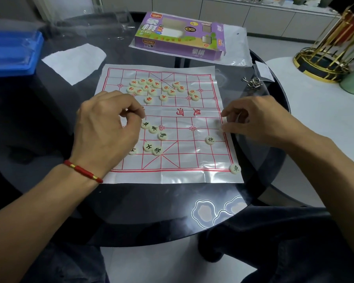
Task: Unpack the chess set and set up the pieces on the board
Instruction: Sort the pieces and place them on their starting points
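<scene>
1. The board [192,152], a thin glossy sheet on the dark table [151,211], lies between and under my hands. I judge the biggest risk is the sheet sliding or creasing if a wrist drags it, which would scatter everything on it.
2. The red pieces [151,89] sit bunched beyond my left hand [106,127], off their points; a careless sweep could knock them together or off the sheet.
3. The black pieces [153,139] lie loose just right of my left hand, whose curled fingers seem to pinch one, though I cannot tell for sure.
4. My right hand [251,119] is at the board's right edge, fingers curled; a pale piece seems pinched there, but it is blurred.
5. The chariot piece [235,168], near my right wrist, sits on the board's corner and could slip off it.
</scene>
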`<state>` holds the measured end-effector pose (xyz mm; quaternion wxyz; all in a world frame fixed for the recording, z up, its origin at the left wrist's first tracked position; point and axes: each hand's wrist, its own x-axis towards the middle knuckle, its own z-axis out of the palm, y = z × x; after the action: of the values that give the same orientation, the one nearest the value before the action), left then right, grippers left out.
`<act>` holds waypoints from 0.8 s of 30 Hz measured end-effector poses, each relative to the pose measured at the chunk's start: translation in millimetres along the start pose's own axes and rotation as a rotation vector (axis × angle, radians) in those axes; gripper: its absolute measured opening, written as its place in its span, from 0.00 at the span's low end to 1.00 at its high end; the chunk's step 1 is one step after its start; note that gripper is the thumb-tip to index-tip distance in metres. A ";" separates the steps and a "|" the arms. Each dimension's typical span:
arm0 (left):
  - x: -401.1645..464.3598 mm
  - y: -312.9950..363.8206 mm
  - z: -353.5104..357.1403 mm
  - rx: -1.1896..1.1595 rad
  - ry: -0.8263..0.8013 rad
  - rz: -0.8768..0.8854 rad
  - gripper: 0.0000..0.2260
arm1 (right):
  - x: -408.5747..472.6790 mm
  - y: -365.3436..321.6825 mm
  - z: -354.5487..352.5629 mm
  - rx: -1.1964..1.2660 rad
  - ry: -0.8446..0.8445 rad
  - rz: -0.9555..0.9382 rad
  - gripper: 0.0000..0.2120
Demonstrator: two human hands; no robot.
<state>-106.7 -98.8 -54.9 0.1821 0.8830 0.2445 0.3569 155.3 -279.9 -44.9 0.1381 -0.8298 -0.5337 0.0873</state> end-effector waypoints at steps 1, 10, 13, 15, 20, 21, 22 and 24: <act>1.3 -1.4 -0.9 0.006 0.003 -0.015 0.08 | 1.2 -4.6 -2.3 0.017 0.057 -0.009 0.15; 6.7 -10.5 -2.4 0.095 -0.096 -0.175 0.07 | 32.3 -85.0 34.6 -0.066 -0.027 -0.300 0.12; 6.1 -10.0 -2.1 0.103 -0.116 -0.172 0.07 | 39.6 -94.3 45.9 -0.112 -0.037 -0.317 0.11; 5.6 -9.6 -2.2 0.106 -0.120 -0.171 0.06 | 40.6 -96.2 49.5 -0.127 -0.034 -0.326 0.12; 4.9 -8.2 -1.6 0.094 -0.138 -0.154 0.07 | 33.5 -95.3 36.0 -0.111 -0.085 -0.370 0.11; 4.4 -7.2 -1.4 0.091 -0.150 -0.145 0.07 | 28.6 -93.1 29.0 -0.094 -0.089 -0.379 0.11; 3.7 -6.1 -1.2 0.089 -0.163 -0.137 0.07 | 22.3 -89.6 21.5 -0.077 -0.089 -0.383 0.11; 1.6 -4.0 -0.7 0.089 -0.182 -0.124 0.07 | 4.3 -80.7 8.8 -0.054 -0.094 -0.383 0.11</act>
<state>-107.4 -94.5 -55.5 0.1861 0.9021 0.2967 0.2521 84.9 -243.1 -27.1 0.1049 -0.7113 -0.6899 0.0839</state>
